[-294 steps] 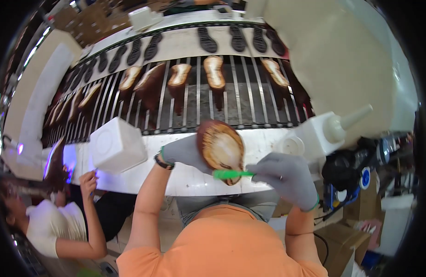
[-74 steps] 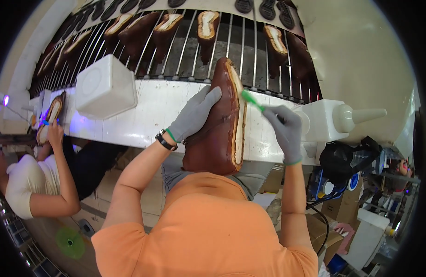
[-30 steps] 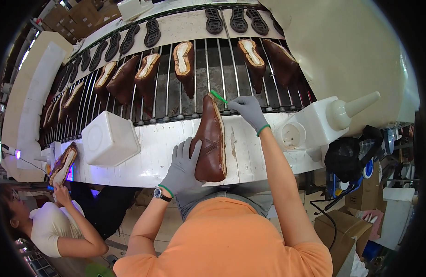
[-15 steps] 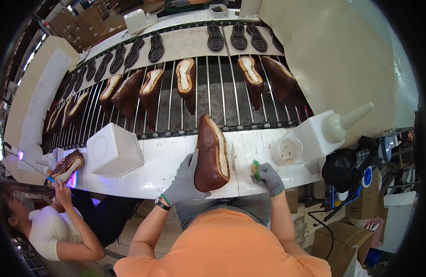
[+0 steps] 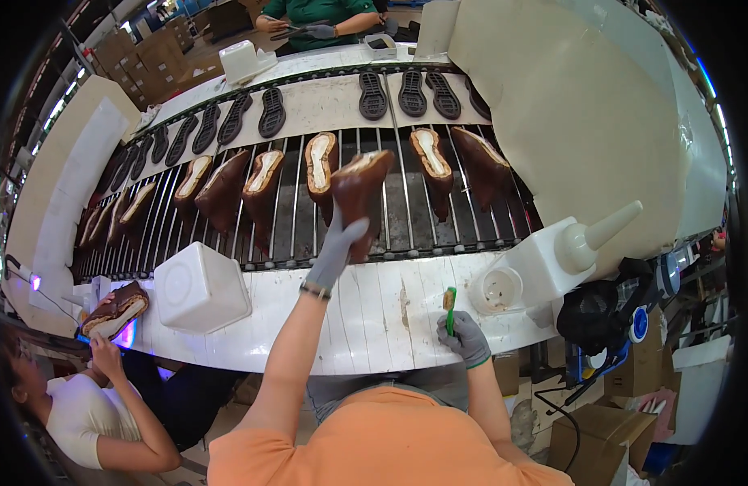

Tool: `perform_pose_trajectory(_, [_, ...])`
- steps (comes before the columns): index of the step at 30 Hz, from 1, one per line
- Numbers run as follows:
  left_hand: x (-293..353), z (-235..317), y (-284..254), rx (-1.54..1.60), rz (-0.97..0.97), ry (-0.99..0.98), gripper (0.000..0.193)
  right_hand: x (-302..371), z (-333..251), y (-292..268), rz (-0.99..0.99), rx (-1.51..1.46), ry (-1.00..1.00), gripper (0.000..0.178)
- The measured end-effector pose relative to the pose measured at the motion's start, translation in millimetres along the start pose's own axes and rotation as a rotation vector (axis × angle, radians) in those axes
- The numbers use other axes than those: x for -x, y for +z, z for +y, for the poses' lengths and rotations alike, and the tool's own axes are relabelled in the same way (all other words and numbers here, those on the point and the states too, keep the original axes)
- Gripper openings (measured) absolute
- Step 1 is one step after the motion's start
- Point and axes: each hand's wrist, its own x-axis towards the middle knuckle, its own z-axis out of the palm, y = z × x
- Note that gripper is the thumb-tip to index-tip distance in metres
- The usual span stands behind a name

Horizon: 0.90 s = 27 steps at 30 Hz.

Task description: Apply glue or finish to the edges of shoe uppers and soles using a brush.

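Note:
In my gloved left hand is a brown leather shoe upper, its pale underside tilted upward. I hold it over the metal bars of the conveyor, close to another upper standing sole side up on the bars. My gloved right hand, low over the white table edge, grips a small brush with a green handle, bristles pointing up. Just beyond that hand stands a round white cup with dark specks inside.
Several more uppers rest along the bars, with dark soles lined up behind them. A white box-shaped container stands left, a white spouted bottle lies right. A co-worker at left handles another upper; a person in green works opposite.
My left hand has carried the upper forward from the table edge to over the conveyor bars and tilted it. The right hand has turned the brush more upright.

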Motion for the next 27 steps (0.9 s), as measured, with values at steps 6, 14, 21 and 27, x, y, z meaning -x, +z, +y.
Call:
perform_pose_trajectory(6, [-34, -95, -11, -0.923, 0.526, 0.247, 0.105, -6, -6, 10, 0.03, 0.04, -0.017, 0.038])
perform_pose_trajectory(14, [-10, -88, 33, -0.8, 0.2, 0.502, 0.07, 12, -12, 8, 0.123, 0.061, 0.027, 0.043])
perform_pose_trajectory(21, [-146, -111, 133, 0.048, -0.187, 0.067, 0.051, 61, -10, -18, 0.209, -0.047, -0.128, 0.044])
perform_pose_trajectory(27, [-301, -187, 161, 0.155, 0.156, -0.145, 0.068, 48, -19, -12, 0.119, -0.133, 0.042, 0.042])
